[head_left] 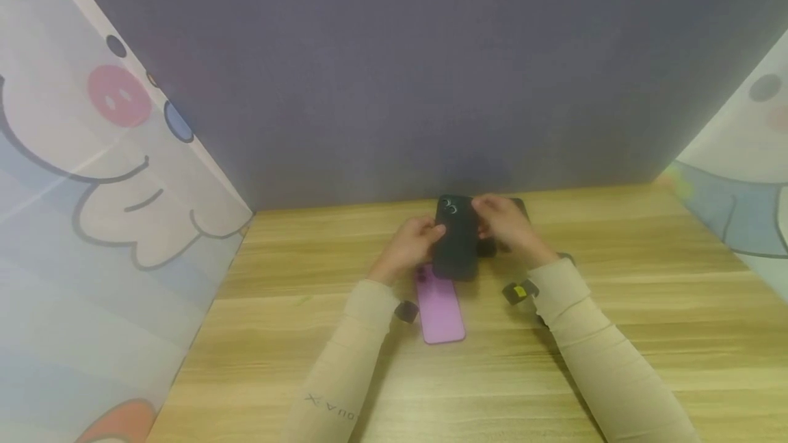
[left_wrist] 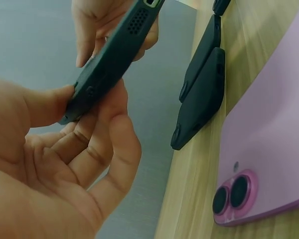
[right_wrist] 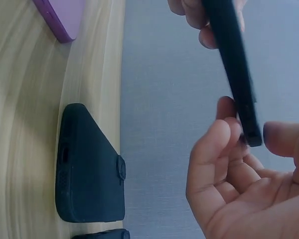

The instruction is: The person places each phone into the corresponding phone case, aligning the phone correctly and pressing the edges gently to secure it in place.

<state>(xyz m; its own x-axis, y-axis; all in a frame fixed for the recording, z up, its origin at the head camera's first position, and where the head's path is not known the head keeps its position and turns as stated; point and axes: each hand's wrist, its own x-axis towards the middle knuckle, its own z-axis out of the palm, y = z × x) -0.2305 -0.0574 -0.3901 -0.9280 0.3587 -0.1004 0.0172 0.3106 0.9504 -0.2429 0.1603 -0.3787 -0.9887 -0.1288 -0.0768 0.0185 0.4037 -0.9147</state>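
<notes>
My left hand (head_left: 406, 245) pinches the left edge of a black phone case (head_left: 455, 245), with the thumb on one face and curled fingers behind. The case is held up tilted, its camera end away from me. Whether a phone sits inside, I cannot tell. At its upper right edge is my right hand (head_left: 507, 224), thumb and curled fingers on either side of the case (right_wrist: 234, 74). In the right wrist view the thumb tip looks barely apart from it. Below the case lies a pink-purple phone (head_left: 442, 310), back up, two lenses showing.
More black cases lie on the wooden table (head_left: 277, 333), one (right_wrist: 89, 169) plain in the right wrist view and two near each other, the closer one (left_wrist: 202, 102) in the left wrist view. A grey panel (head_left: 394, 87) rises behind; cartoon-printed walls flank the table.
</notes>
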